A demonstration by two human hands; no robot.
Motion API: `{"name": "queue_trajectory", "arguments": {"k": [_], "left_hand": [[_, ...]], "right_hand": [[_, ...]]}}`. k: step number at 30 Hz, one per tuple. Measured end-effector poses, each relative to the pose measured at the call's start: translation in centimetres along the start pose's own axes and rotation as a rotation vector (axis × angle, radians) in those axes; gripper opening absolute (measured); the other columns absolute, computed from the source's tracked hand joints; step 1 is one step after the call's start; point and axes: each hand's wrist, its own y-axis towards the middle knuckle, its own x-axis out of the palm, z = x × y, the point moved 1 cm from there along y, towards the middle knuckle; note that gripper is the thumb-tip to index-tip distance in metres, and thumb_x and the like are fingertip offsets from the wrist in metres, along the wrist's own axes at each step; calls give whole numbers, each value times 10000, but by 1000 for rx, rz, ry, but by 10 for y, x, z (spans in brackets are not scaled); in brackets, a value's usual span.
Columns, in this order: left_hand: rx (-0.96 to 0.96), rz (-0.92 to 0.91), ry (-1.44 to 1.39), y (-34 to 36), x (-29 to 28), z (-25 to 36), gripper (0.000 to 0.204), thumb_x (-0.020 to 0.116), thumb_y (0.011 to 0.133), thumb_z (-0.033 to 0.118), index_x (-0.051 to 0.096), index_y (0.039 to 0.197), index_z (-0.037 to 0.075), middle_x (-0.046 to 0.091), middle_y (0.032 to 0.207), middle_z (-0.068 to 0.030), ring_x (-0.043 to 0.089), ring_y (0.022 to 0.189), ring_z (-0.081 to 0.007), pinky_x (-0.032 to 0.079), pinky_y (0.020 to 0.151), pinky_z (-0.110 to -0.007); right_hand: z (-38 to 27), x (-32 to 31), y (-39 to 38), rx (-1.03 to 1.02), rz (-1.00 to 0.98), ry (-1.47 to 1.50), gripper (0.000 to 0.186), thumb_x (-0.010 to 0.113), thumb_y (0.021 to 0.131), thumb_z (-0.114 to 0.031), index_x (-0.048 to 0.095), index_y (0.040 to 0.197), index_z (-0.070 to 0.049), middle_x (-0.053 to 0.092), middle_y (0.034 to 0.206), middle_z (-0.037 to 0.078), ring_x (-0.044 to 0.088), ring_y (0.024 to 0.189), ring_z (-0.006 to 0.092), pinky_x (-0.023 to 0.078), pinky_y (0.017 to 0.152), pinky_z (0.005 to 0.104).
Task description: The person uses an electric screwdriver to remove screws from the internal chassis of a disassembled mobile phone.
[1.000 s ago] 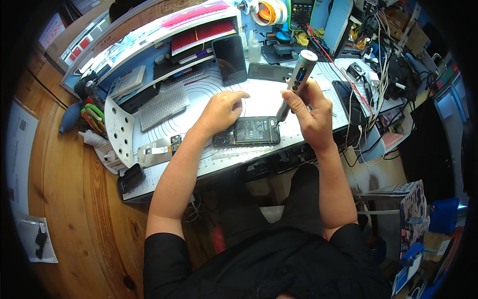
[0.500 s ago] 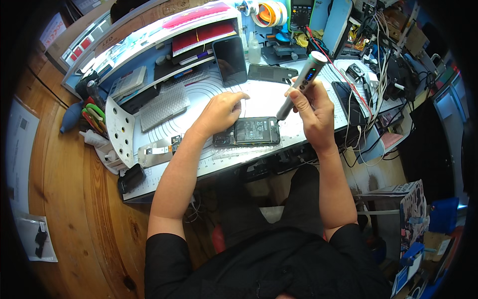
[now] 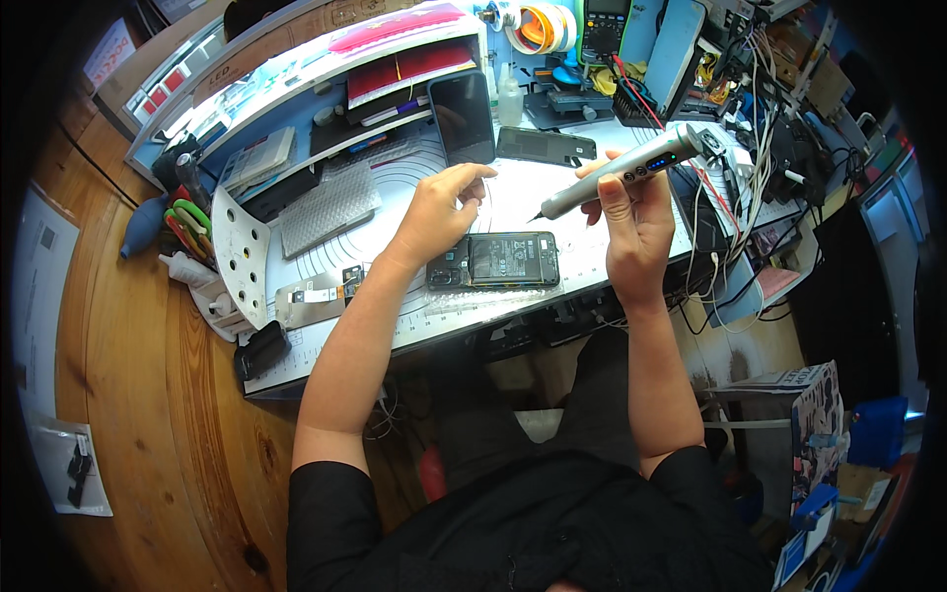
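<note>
An opened dark phone (image 3: 498, 261) lies flat on the white work mat (image 3: 395, 197), its insides facing up. My left hand (image 3: 439, 207) rests on the phone's left end, fingers spread toward the mat. My right hand (image 3: 631, 222) is raised above the phone's right side and grips a grey electric screwdriver (image 3: 621, 173), held slanted with its tip pointing down-left, clear of the phone.
A black phone back cover (image 3: 545, 146) and an upright dark screen (image 3: 462, 116) stand behind. A perforated white stand (image 3: 240, 252), pliers (image 3: 187, 222), tape rolls (image 3: 538, 25), a meter (image 3: 602, 25) and tangled cables (image 3: 750, 148) crowd the desk. Wooden floor (image 3: 128, 395) lies left.
My right hand has lifted the screwdriver off the phone and tilted it from near upright to nearly level. My left hand has stayed by the phone.
</note>
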Motion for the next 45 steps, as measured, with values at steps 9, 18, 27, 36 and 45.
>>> {"name": "queue_trajectory", "arguments": {"k": [9, 18, 27, 36, 45], "left_hand": [[-131, -144, -333, -4, 8, 19, 385, 699, 823, -55, 684, 1203, 9, 728, 955, -87, 698, 905, -133, 557, 850, -278], [-201, -184, -566, -5, 10, 22, 390, 723, 836, -56, 671, 1221, -10, 726, 988, -92, 685, 949, -136, 543, 884, -277], [-251, -159, -664, -5, 7, 25, 389, 734, 834, -62, 668, 1214, -11, 725, 983, -104, 682, 939, -142, 548, 875, -287], [-250, -161, -769, -5, 7, 25, 383, 761, 804, -31, 696, 1180, 1, 733, 946, -88, 682, 905, -134, 532, 869, -285], [-262, -176, -740, -5, 5, 25, 394, 739, 818, -80, 675, 1201, -12, 711, 985, -99, 680, 924, -144, 557, 867, -284]], "right_hand": [[5, 6, -4, 13, -16, 72, 313, 594, 1030, -172, 488, 1259, 14, 693, 1031, 110, 597, 763, 104, 507, 694, 256], [2, 3, 0, 30, 19, 96, 300, 566, 1044, -191, 485, 1240, 22, 690, 1028, 131, 601, 748, 113, 508, 681, 256], [0, -2, 6, 60, 83, 123, 289, 550, 1053, -227, 494, 1215, 6, 700, 990, 143, 608, 714, 116, 509, 658, 260], [-1, -3, 8, 43, 84, 133, 285, 550, 1054, -231, 493, 1202, 5, 699, 988, 145, 608, 707, 119, 506, 653, 260], [2, -3, 8, 39, 29, 67, 359, 507, 1070, -268, 478, 1273, 27, 676, 1020, 171, 620, 736, 151, 514, 652, 287]]}}
